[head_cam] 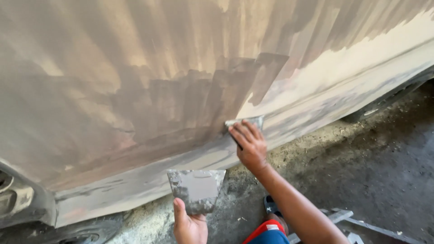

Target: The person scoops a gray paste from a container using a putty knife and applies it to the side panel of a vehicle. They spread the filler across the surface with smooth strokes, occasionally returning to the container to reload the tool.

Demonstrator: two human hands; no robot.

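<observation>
A large car body panel [135, 90] coated in grey-brown filler fills most of the head view. My right hand [248, 144] presses a small metal spreader blade [246, 122] flat against the panel near its lower crease. Lower down, my left hand [190, 226] grips a wider metal scraper [196, 190] smeared with grey putty, held apart from the panel. Fresh darker strokes of filler lie left of the small blade; paler dry filler [343, 63] runs to the right.
Dusty concrete floor [370, 167] lies below the panel. A wheel and wheel arch [18, 199] show at the lower left. Metal bars [348, 221] lie on the floor at the bottom right, beside my knee in red and blue shorts [266, 232].
</observation>
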